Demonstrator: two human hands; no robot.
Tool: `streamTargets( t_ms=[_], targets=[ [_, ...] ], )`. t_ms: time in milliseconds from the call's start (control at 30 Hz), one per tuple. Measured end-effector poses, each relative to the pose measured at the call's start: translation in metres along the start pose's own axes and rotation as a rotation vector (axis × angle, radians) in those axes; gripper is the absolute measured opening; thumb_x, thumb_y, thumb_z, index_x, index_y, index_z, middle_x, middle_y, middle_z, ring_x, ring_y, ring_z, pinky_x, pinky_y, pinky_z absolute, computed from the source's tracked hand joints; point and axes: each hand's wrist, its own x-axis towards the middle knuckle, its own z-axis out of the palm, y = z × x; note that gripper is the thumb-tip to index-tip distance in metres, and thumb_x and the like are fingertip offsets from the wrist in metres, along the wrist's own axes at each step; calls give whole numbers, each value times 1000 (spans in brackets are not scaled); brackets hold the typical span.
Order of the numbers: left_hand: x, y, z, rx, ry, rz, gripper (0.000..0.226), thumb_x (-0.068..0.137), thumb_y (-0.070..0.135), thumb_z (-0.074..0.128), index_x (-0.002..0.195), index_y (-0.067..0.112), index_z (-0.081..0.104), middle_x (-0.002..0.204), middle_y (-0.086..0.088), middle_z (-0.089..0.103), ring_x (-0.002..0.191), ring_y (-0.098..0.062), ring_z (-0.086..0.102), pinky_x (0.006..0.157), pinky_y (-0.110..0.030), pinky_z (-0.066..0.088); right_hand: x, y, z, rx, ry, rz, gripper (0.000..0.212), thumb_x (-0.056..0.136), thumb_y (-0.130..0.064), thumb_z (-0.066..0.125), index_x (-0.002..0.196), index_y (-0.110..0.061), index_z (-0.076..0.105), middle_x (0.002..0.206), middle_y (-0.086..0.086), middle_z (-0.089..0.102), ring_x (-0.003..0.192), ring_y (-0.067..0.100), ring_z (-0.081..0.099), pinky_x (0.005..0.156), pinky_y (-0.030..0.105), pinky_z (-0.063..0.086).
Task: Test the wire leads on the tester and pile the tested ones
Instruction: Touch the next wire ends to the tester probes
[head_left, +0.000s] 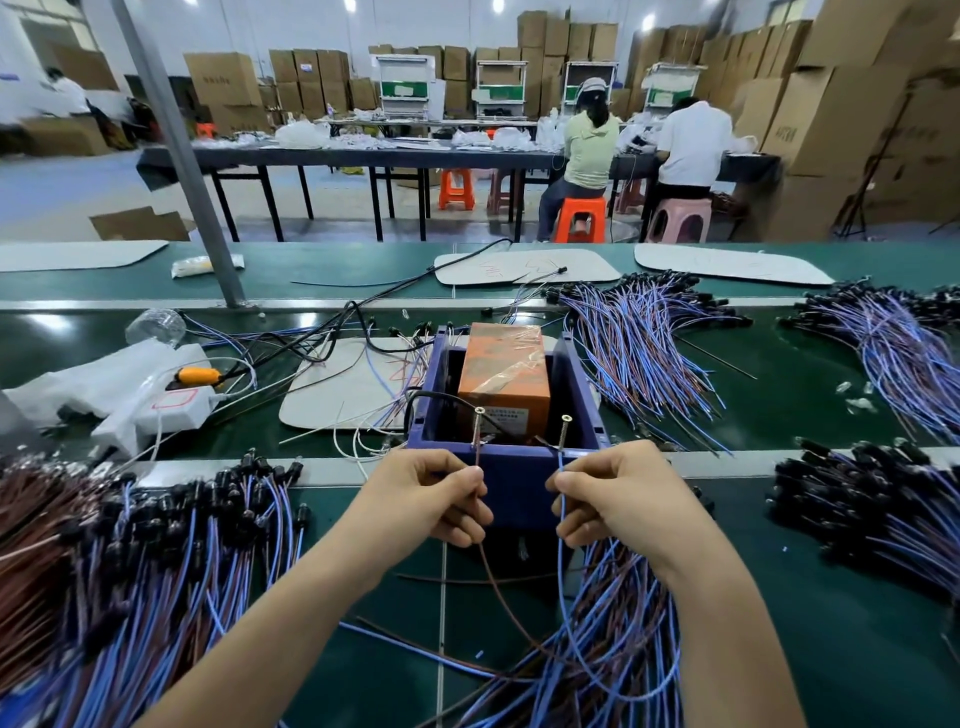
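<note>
The tester is an orange box (506, 376) sitting in a dark blue crate (514, 470), with two upright screws at its near rim, the left screw (478, 423) and the right screw (564, 428). My left hand (434, 496) pinches a brown wire (498, 587) whose end touches the left screw. My right hand (618, 496) pinches a blue wire (563, 608) whose end reaches the right screw. Both wires loop down toward me and join in front of my forearms.
Heaps of blue and brown leads with black ends lie at the near left (140, 561), near right (872, 509), under my right arm (618, 634) and at the back right (649, 343). A white power strip (171, 405) with an orange plug lies left. Two people sit beyond the green bench.
</note>
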Motion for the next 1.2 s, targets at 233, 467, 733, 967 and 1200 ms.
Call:
streamTargets(
  t_ms=[233,467,733,967,1200],
  targets=[
    [0,0,-2,-17,0,2,25,95,11,55,79,-3,67,64,-14,69,50,-16,63,48,-18,50,0,0,0,-6,17,-11,19,90,2,59,73,3,68,54,12,63,46,23,64,43,23,50],
    [1,-2,0,-12,4,-18,25,95,10,56,82,-7,68,64,-14,68,49,-16,61,48,-18,50,2,3,-3,-35,31,11,20,90,2,57,73,4,67,59,17,63,46,23,64,44,24,50],
    [3,-3,1,-17,35,6,25,95,10,56,78,-4,68,62,-13,67,47,-14,60,46,-18,48,3,2,-5,-20,65,18,18,89,3,55,74,4,63,47,8,59,43,24,62,40,24,49],
    [2,-2,1,-7,43,-6,26,95,9,55,77,-5,67,61,-14,67,47,-15,61,46,-18,48,3,2,1,-67,47,9,20,89,2,54,73,3,64,50,10,62,44,25,62,41,24,48],
    [3,-5,0,20,24,-33,28,96,8,53,74,-4,65,64,-18,68,51,-21,65,48,-20,50,1,1,0,-94,38,6,19,90,1,54,75,4,65,52,12,62,43,23,62,42,24,48]
  ],
)
